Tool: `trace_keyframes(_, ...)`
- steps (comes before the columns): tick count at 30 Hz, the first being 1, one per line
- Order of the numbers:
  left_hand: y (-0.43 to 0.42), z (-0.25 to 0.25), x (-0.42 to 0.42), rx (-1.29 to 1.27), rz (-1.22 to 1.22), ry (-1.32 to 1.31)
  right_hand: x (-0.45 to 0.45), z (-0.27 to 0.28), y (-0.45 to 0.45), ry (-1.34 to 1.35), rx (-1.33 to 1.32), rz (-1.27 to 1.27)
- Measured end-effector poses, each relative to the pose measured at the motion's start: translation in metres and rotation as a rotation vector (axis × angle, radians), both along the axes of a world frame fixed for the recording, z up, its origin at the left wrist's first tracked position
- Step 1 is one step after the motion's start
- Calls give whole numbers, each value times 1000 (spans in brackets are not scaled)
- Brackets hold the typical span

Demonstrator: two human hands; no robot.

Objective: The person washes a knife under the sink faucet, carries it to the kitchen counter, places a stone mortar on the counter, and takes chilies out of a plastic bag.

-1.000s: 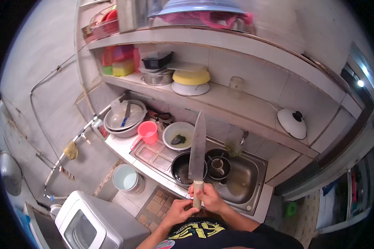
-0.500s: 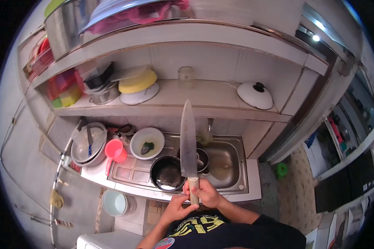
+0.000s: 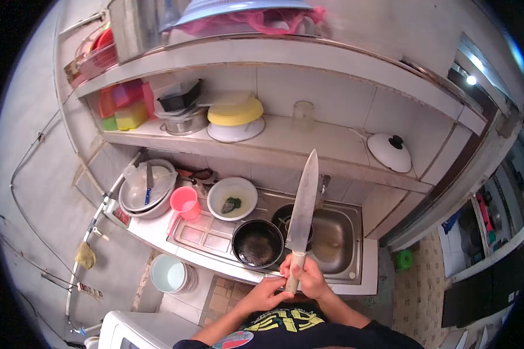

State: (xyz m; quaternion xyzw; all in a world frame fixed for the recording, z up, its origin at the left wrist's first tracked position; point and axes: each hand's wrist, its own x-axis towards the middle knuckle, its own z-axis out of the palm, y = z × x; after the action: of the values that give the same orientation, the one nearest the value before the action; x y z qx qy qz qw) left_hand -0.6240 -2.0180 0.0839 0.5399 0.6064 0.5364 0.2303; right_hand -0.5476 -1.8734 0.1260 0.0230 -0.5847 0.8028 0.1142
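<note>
A large kitchen knife [image 3: 304,203] stands with its blade pointing up in front of my body. My right hand [image 3: 310,280] is closed round its pale handle. My left hand [image 3: 266,295] is at the lower end of that handle, fingers drawn together against it. Behind the knife is the steel sink [image 3: 346,232], with some cloudy water in the bottom. A dark pan [image 3: 257,244] sits on the drainboard left of the blade. Another dark pot [image 3: 282,214], partly hidden by the blade, stands at the sink's left side.
A white bowl [image 3: 247,189] holding a dark green scrubber, a pink dipper [image 3: 186,200] and stacked basins [image 3: 169,200] with a blue-handled knife line the counter. Above runs a shelf [image 3: 326,139] with a glass jar and a white lid [image 3: 388,152]. A bucket [image 3: 170,273] stands below left.
My view has swung left, so the counter and shelf appear further right. The knife now leans slightly right at the tip; both hands keep their hold on its handle.
</note>
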Motion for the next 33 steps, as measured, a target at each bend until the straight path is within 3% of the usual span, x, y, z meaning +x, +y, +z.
trace_keyframes(9, -43, 0, 2, 37, 148, -48, -21, -3, -26, -47, 57, 173)
trace_keyframes(23, -85, -9, 15, 159, 578, 34, -50, 7, -69, 4, -51, 480)
trace_keyframes(29, -101, -6, 25, 127, 736, -19, -65, 5, -90, 77, -65, 579)
trace_keyframes(31, -104, -7, 33, 106, 804, -161, -65, 5, -99, 43, -100, 595)
trace_keyframes(33, -110, 9, 36, 125, 827, -108, -67, 5, -106, 42, -106, 616)
